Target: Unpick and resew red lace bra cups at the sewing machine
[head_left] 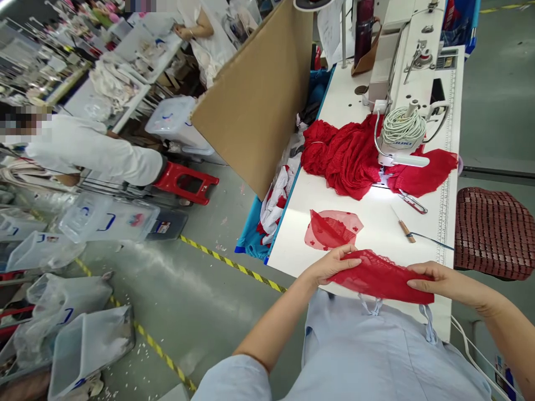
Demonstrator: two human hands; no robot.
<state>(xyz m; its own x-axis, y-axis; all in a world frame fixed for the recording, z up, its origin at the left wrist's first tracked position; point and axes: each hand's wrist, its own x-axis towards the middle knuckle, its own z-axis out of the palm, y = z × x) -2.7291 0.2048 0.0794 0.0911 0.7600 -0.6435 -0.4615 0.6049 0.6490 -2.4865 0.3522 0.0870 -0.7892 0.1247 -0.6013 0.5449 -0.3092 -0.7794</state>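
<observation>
A red lace fabric piece is stretched between my two hands, just in front of my body at the table's near end. My left hand grips one end of it, thumb on top. The other end is pinched in my right hand. Beyond my left hand a sheer red mesh piece lies flat on the white table. A large heap of red fabric is bunched at the sewing machine, and part of it passes under the machine's head.
Thread snips and a wooden-handled awl lie on the table. A cardboard sheet stands along the left side, above a blue bin of cloth. At right is a woven-covered seat. A co-worker sits farther left.
</observation>
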